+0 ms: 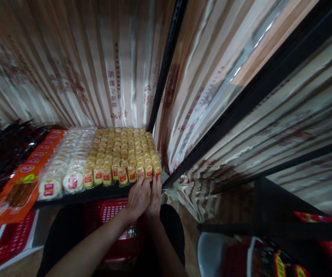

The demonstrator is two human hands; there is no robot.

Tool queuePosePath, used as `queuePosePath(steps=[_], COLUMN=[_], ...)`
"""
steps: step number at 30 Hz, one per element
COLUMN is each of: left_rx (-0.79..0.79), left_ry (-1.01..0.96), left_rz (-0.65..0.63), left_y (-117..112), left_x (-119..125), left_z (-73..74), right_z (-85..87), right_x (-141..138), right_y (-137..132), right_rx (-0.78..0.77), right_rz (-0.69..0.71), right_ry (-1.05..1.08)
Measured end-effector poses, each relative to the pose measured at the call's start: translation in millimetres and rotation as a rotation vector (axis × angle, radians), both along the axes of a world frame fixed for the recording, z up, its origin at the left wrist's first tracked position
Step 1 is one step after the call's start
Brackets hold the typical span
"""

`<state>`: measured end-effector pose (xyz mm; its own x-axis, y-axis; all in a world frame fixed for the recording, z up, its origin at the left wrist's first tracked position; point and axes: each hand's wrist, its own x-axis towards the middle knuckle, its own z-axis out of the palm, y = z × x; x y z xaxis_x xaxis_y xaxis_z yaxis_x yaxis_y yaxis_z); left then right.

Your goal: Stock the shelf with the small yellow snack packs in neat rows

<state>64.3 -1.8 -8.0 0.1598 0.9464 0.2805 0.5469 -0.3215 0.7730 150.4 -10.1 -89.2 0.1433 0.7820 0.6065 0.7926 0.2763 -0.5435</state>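
Note:
Both my hands are raised together at the front edge of a dark shelf (96, 193). My left hand (138, 198) and my right hand (155, 196) touch each other, fingers straight and pointing up against the front row of small yellow packets (125, 154) with red labels. The fingertips rest on the rightmost packets (153, 169) at the shelf's corner. Neither hand wraps around a packet that I can make out. To the left of the yellow packets lie round white cakes in clear wrappers (67, 169).
Orange flat packs (24, 184) and dark glossy bags (1, 154) fill the shelf's left side. A red plastic basket (112, 215) sits below my arms. Shiny patterned curtain (96, 65) hangs behind; a black shelf post (166, 65) rises at the corner. Red packs (313, 246) lie low right.

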Motion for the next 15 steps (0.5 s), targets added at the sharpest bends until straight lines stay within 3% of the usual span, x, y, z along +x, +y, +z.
queuePosePath(steps=[3,6,11,15], left_rx=[0.052,0.072,0.03,0.032], left_ry=[0.153,0.234,0.274,0.259], left_rz=[0.051,0.104,0.03,0.006], left_y=[-24,-34,-23,-13], left_x=[-13,-21,-25,-27], left_z=[-15.8,-29.4,-31.8,-28.1], right_z=[-1.0,-5.4,-10.9,-2.2], right_x=[-1,-4,-9,-9], right_y=[-8,-16,-14,-5], right_rx=[0.013,0.027,-0.029,-0.071], right_rz=[0.024,0.048,0.094,0.165], right_ry=[0.013,-0.007,-0.053,-0.069])
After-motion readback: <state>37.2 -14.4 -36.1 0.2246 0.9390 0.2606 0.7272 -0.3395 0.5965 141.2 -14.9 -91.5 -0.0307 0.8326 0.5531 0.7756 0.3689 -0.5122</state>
